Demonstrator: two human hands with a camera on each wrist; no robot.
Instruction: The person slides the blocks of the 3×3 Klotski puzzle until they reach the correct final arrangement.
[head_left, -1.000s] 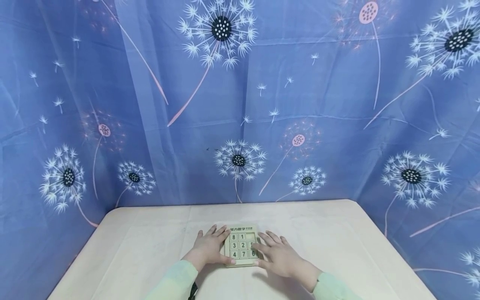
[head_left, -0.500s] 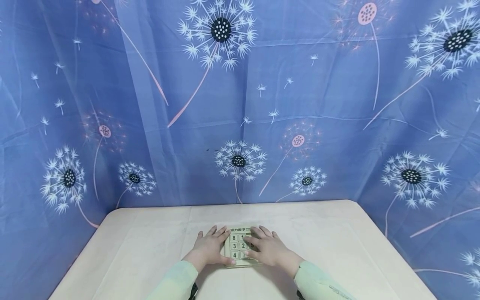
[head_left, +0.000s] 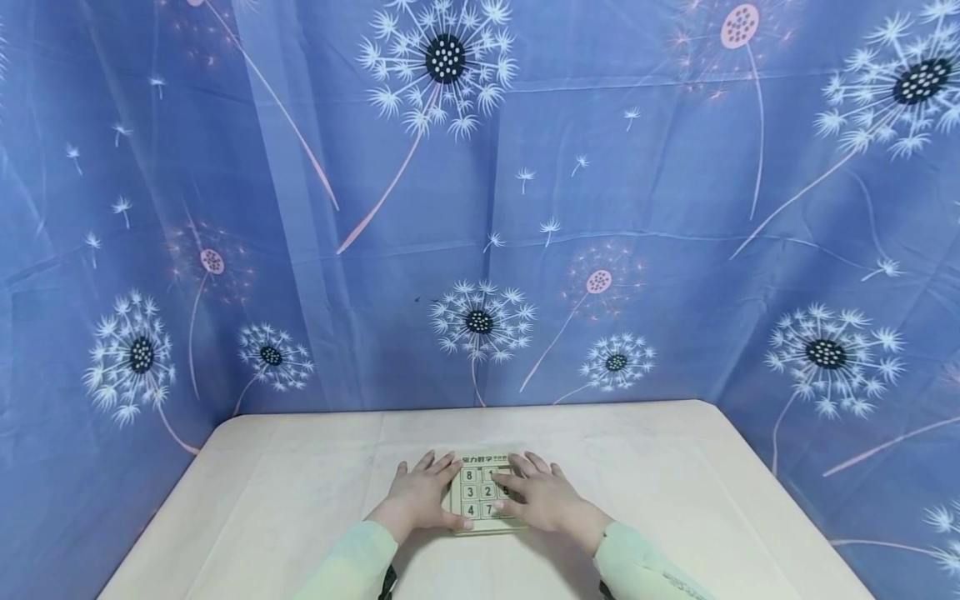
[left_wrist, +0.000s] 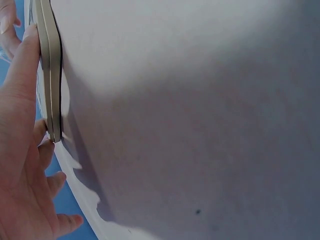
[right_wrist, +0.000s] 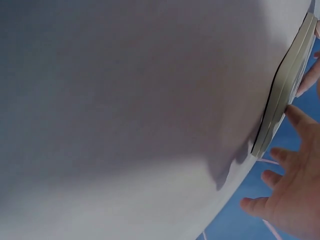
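A pale cream number sliding puzzle (head_left: 483, 527) lies flat on the table, with dark printing along its far edge. My left hand (head_left: 420, 496) rests along its left side, fingers spread and fairly straight, thumb at the near left corner. In the left wrist view that thumb lies against the board's side (left_wrist: 54, 85). Over the right part of the puzzle is my right hand (head_left: 551, 504), its fingers extended. One of its fingertips touches the tile marked 1 (head_left: 490, 474), and the hand hides the right column in part. A fingertip meets the board's side (right_wrist: 280, 95) in the right wrist view.
The table (head_left: 300, 483) has a light cover and rounded far corners. Blue cloth (head_left: 390, 333) printed with dandelions hangs behind it and on both sides. Dark bands (head_left: 387, 581) show at the sleeve ends.
My right hand has moved left, from the puzzle's right edge onto its tiles. Tile 1 has slid slightly right, leaving a wider gap beside tile 8. My left hand has stayed in place.
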